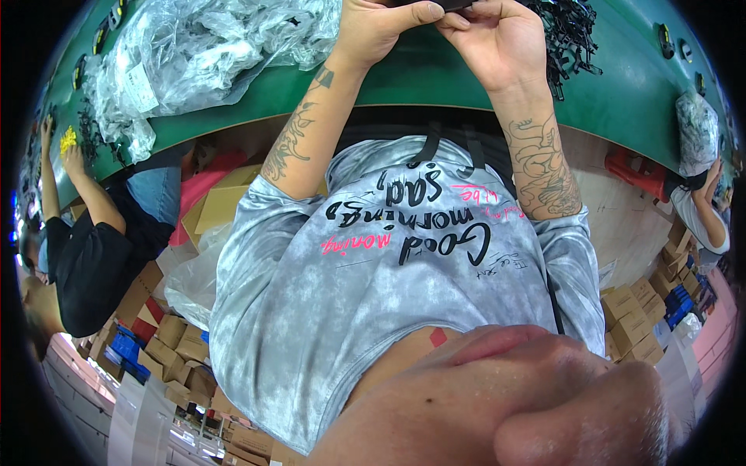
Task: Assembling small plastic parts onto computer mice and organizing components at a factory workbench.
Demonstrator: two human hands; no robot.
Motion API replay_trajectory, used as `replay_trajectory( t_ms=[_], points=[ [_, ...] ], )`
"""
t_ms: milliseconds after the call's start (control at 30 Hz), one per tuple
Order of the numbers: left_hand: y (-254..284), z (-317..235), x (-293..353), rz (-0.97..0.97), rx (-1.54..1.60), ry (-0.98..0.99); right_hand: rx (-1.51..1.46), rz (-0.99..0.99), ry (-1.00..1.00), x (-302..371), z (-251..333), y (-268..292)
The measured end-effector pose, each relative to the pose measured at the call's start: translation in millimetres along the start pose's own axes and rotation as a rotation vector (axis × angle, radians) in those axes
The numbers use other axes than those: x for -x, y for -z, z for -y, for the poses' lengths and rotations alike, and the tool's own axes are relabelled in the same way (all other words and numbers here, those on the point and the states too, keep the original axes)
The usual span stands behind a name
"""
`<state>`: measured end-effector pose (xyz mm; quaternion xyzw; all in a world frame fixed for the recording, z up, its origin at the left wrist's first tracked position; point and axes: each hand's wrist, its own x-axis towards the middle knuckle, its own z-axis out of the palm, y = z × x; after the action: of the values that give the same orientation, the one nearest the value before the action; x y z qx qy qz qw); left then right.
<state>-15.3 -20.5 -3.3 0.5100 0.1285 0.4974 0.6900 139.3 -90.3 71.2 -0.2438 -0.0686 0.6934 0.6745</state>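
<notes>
At the top edge of the head view, my two hands meet over a dark, flat item (427,3), most of which lies beyond the frame, so its kind cannot be made out. My left hand (374,29) grips it from the left, thumb laid along its near side. From the other side my right hand (503,39) pinches it, fingers curled in. Close beside my right hand lies a pile of small black plastic parts (569,46). Left of my left hand, a heap of clear plastic bags (210,58) spreads over the green table (423,81).
At the far left a co-worker's hand (74,159) is by a yellow bunch (68,140). On the far right, another person's hand (709,182) touches a plastic-wrapped bundle (697,132). Small black-and-yellow items (666,40) lie on the table. Cardboard boxes (631,314) are stacked behind me.
</notes>
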Motion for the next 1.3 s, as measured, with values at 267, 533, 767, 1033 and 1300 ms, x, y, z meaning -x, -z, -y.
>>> replay_trajectory(
  t_ms=[267,533,767,1033,1300],
  points=[
    [0,4,2,-0.008,0.170,0.001,0.048,-0.010,0.024,-3,-3,1],
    [0,4,4,-0.002,0.193,-0.020,0.104,-0.037,0.041,-6,-5,4],
    [3,2,3,0.016,0.193,-0.020,0.097,-0.050,0.067,-5,-10,-4],
    [-2,-1,3,-0.043,0.327,0.139,0.073,0.091,0.047,-9,-6,6],
    [1,8,3,-0.069,0.235,0.092,0.130,-0.033,0.087,-9,-7,-1]
  ],
)
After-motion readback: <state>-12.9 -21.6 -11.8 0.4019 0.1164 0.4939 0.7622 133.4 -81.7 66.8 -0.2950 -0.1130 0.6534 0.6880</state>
